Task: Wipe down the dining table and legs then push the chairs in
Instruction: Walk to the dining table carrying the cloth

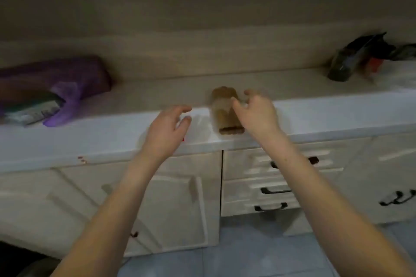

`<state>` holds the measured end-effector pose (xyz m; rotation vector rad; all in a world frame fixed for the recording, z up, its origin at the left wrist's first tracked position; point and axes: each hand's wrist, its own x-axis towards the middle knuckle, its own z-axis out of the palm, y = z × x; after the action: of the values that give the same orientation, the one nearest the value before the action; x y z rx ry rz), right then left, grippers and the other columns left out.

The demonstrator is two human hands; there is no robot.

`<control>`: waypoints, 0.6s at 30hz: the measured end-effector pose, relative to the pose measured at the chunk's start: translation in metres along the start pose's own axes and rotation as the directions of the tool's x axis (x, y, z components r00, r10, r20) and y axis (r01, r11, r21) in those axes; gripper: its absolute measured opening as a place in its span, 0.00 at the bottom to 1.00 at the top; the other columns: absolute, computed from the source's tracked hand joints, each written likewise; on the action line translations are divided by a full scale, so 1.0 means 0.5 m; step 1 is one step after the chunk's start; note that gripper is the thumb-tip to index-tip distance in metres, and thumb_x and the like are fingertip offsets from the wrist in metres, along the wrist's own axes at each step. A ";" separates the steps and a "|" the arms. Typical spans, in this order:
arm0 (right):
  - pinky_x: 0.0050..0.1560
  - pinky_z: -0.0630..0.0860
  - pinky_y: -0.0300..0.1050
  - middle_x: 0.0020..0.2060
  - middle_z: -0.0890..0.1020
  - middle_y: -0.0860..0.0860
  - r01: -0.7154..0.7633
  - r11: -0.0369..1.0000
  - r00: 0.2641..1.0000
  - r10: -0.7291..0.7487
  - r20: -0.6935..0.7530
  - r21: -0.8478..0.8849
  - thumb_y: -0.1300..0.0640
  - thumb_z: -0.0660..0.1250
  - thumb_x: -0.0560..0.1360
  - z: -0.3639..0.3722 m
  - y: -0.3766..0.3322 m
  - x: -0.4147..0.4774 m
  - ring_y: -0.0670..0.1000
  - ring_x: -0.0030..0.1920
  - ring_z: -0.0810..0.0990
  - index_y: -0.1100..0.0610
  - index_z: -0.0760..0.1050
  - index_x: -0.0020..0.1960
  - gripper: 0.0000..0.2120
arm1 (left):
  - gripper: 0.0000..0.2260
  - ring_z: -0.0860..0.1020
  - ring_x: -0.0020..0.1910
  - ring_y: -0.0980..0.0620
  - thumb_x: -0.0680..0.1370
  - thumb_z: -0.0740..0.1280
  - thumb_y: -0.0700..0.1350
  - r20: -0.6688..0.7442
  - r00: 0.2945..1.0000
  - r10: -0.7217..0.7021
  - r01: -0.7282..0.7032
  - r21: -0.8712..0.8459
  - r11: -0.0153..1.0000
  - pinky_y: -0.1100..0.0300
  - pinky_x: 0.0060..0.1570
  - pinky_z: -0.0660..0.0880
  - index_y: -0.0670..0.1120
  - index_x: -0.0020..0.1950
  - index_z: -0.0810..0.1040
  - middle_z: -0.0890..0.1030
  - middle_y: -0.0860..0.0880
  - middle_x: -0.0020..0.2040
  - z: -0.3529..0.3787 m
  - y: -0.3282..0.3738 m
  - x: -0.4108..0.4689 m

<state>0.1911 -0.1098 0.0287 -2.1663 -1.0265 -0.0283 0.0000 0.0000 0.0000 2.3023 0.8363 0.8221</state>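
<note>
I stand at a white kitchen counter (112, 139); no dining table or chair is in view. A brown and pale block, perhaps a sponge or brush (225, 112), lies on the counter near its front edge, blurred. My right hand (256, 114) hovers just right of it, fingers loosely curled, holding nothing. My left hand (168, 128) hovers over the counter edge to the left of the block, fingers relaxed and spread, also holding nothing. Neither hand plainly touches the block.
A purple plastic bag (58, 83) with a box inside lies on the counter at the left. Dark bottles (351, 60) lean at the far right by the wall. Below are white cabinet doors and drawers (258, 186) with black handles, and a blue tiled floor.
</note>
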 end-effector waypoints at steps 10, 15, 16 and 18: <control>0.45 0.76 0.45 0.51 0.83 0.59 -0.178 0.973 0.940 0.212 0.268 -0.145 0.49 0.71 0.72 0.032 -0.052 0.044 0.58 0.53 0.82 0.61 0.80 0.53 0.18 | 0.24 0.71 0.64 0.44 0.74 0.57 0.57 0.163 0.987 0.001 -0.045 0.262 0.964 0.54 0.65 0.67 0.47 0.66 0.75 0.75 0.46 0.64 0.008 -0.055 0.047; 0.47 0.76 0.45 0.48 0.79 0.55 -0.329 0.938 0.885 0.265 0.382 0.112 0.50 0.77 0.68 0.023 -0.045 0.060 0.54 0.50 0.79 0.59 0.75 0.52 0.19 | 0.24 0.71 0.64 0.46 0.74 0.57 0.56 0.157 0.987 -0.026 -0.013 0.244 0.970 0.57 0.63 0.65 0.45 0.65 0.76 0.76 0.47 0.64 0.001 -0.054 0.039; 0.45 0.75 0.44 0.48 0.79 0.54 -0.325 0.933 0.894 0.250 0.371 0.155 0.50 0.76 0.68 0.024 -0.045 0.059 0.53 0.48 0.78 0.59 0.75 0.53 0.20 | 0.24 0.71 0.63 0.46 0.74 0.57 0.55 0.151 0.988 -0.037 0.001 0.233 0.972 0.59 0.63 0.65 0.45 0.64 0.76 0.76 0.47 0.63 0.000 -0.056 0.037; 0.39 0.73 0.40 0.48 0.79 0.53 -0.257 0.941 0.932 0.181 0.315 0.221 0.52 0.74 0.71 0.029 -0.042 0.058 0.52 0.46 0.76 0.59 0.76 0.56 0.17 | 0.23 0.72 0.63 0.47 0.74 0.57 0.55 0.145 0.988 -0.050 0.017 0.217 0.976 0.60 0.61 0.65 0.45 0.63 0.77 0.76 0.47 0.63 -0.002 -0.053 0.031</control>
<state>0.1925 -0.0728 0.0399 -2.0657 -0.8796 0.5187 -0.0006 0.0285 -0.0111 2.4944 0.9332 0.5589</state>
